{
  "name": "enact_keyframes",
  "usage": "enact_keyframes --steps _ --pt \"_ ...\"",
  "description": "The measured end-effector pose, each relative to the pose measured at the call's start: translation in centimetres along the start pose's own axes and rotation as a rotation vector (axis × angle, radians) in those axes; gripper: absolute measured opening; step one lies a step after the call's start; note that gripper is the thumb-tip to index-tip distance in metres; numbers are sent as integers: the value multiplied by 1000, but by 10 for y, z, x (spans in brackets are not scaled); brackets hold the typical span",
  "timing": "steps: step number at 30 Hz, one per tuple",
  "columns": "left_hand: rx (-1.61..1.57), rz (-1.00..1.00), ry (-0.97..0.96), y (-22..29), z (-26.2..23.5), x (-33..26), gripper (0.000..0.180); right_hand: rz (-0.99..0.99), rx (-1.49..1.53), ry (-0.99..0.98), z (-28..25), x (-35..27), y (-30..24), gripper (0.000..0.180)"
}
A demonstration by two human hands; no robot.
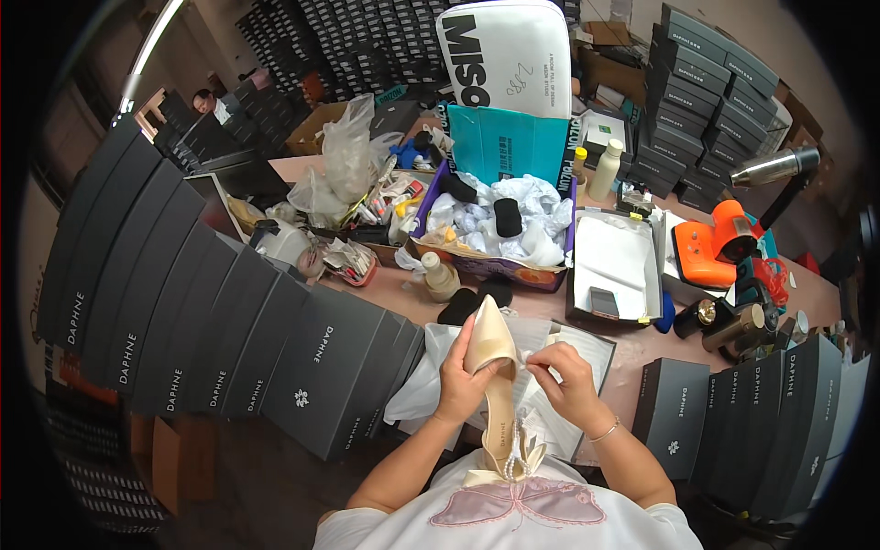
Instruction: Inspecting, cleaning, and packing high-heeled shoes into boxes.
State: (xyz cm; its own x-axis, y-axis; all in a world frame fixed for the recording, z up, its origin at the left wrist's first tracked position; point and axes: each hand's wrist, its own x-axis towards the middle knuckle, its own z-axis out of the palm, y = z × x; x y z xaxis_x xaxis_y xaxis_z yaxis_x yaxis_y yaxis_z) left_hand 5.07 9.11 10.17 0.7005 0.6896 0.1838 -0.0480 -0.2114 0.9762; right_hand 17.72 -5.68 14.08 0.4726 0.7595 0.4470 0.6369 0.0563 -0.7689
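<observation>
The left hand [460, 380] had its grip clamped around the cream shoe [493, 341], toe outward above the worktop [385, 289], seemingly steadying it for the right hand [568, 378], whose fingertips met beside it; on what, I couldn't tell.

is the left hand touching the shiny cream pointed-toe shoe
Touching. The head view shows the left hand gripping the shiny cream pointed-toe shoe along its left side, near the toe, with no gap.
</observation>
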Motion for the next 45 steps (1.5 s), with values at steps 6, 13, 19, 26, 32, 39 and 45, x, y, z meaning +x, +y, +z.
enact_keyframes --steps 6,13,19,26,32,39,45 --pt "150 69 3 18 -1 -11 79 -130 -45 0 6 3 -12 19" --pt "167 45 -6 33 -1 -12 77 -338 -300 17 16 32 -33 29" --pt "171 67 -7 30 3 -15 75 -320 -228 7 18 13 -21 29" --pt "92 29 21 14 -1 -13 74 -295 -285 -99 27 1 -20 25" --pt "64 29 18 19 0 -5 71 -297 -125 16 14 20 -26 21" --pt "-557 -333 -5 -11 32 -14 59 147 149 69 -18 -8 17 11" --pt "-751 -1022 -418 -80 99 -71 47 640 814 344 -89 -40 113 8"
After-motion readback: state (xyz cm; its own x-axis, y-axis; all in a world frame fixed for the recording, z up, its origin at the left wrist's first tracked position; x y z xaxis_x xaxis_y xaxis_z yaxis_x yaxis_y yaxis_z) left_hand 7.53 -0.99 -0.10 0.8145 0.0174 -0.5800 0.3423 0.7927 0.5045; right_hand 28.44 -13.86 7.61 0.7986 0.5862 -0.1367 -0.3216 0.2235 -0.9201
